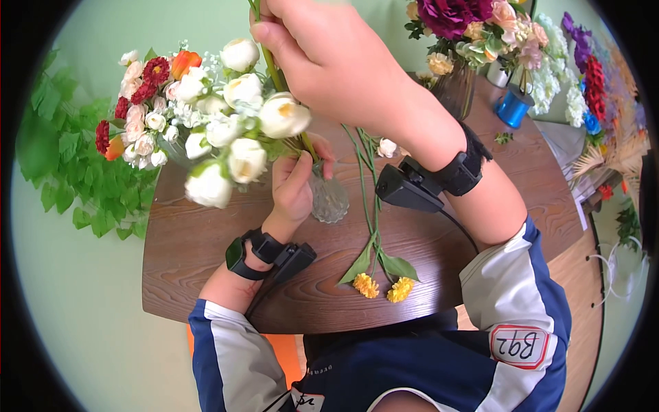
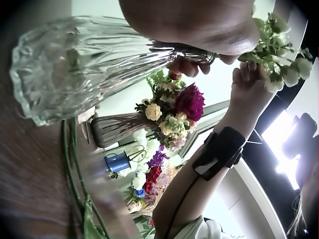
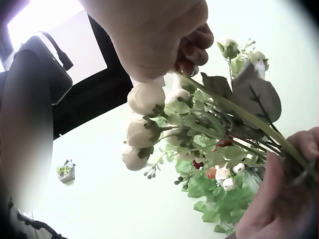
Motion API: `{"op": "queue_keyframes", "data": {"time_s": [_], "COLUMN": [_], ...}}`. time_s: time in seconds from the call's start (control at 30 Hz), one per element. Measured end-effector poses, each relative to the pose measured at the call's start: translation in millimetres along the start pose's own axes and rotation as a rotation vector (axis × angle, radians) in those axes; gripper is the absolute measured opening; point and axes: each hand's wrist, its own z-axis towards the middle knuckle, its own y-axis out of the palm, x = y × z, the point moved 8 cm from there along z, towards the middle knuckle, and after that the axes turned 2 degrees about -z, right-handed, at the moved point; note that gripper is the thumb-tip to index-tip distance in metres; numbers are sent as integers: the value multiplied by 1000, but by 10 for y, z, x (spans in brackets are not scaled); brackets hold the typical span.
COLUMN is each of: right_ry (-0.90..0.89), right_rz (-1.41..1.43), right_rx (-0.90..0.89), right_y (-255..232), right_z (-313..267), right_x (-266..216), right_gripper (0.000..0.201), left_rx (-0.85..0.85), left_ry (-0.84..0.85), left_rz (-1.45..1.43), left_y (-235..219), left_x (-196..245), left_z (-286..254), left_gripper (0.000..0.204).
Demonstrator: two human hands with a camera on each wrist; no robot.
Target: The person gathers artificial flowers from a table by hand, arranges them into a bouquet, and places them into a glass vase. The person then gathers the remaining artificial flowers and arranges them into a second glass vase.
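My left hand (image 1: 294, 184) grips the neck of a ribbed clear glass vase (image 1: 330, 199), standing on the brown table. Out of its mouth leans a bunch of white artificial flowers (image 1: 247, 160) with small green leaves, tilted to the left. Above it, my right hand (image 1: 336, 65) pinches a long green stem (image 1: 272, 69) between thumb and fingers. In the right wrist view that stem (image 3: 234, 107) slants from the right fingers down to the vase mouth, alongside the other stems. The left palm hides part of the vase neck in the left wrist view.
Two yellow flowers (image 1: 400, 290) with long stems lie on the table (image 1: 439, 275), right of the vase. Red, cream and orange flowers (image 1: 144, 113) stand at the left. A brownish vase (image 1: 456, 89) with purple blooms and a blue container (image 1: 513, 106) stand at the back right.
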Motion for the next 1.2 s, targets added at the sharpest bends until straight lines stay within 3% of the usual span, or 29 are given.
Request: {"op": "queue_keyframes", "data": {"time_s": [0.07,0.13,0.17,0.3,0.37,0.4,0.5,0.57,0.6,0.67,0.73,0.93,1.0,1.07,1.13,1.2], "right_ry": [-18,-22,53,7,167,169,103,20,22,61,-8,182,99,393,366,280], "right_rz": [84,56,96,14,-46,-46,51,-27,-26,-102,-130,157,99,442,454,476], "right_rx": [-46,58,-3,-25,-258,-259,-263,-104,-104,-322,-234,-116,-80,-12,-2,-169], "right_y": [22,-34,-39,47,253,230,204,182,220,452,441,313,325,345,322,380], "right_z": [52,96,168,240,231,223,170,72,14,-147,-267,-734,-859,-1029,-1045,-1047], "right_x": [-38,-50,-43,-44,72,71,30,38,62,140,139,427,387,593,604,521], "right_gripper": [10,11,12,13,15,15,12,14,14,13,13,4,5,5,7,5], "left_rx": [7,47,51,19,8,4,-9,-20,-14,-8,47,143,129,118,115,153], "left_ry": [10,-22,-19,14,12,10,14,17,7,-3,-28,-43,-37,-30,-26,-51], "left_rz": [30,11,12,67,73,106,138,140,133,123,161,159,145,130,135,172], "left_y": [14,16,15,60,87,95,96,97,92,101,69,4,20,29,28,11], "left_x": [26,9,6,15,18,17,11,18,14,10,6,-57,-45,-33,-33,-41], "left_z": [6,5,11,40,35,34,32,34,29,19,-5,-47,-41,-33,-35,-49], "left_gripper": [30,34,34,40,40,40,39,38,38,38,38,36,35,35,32,31]}}
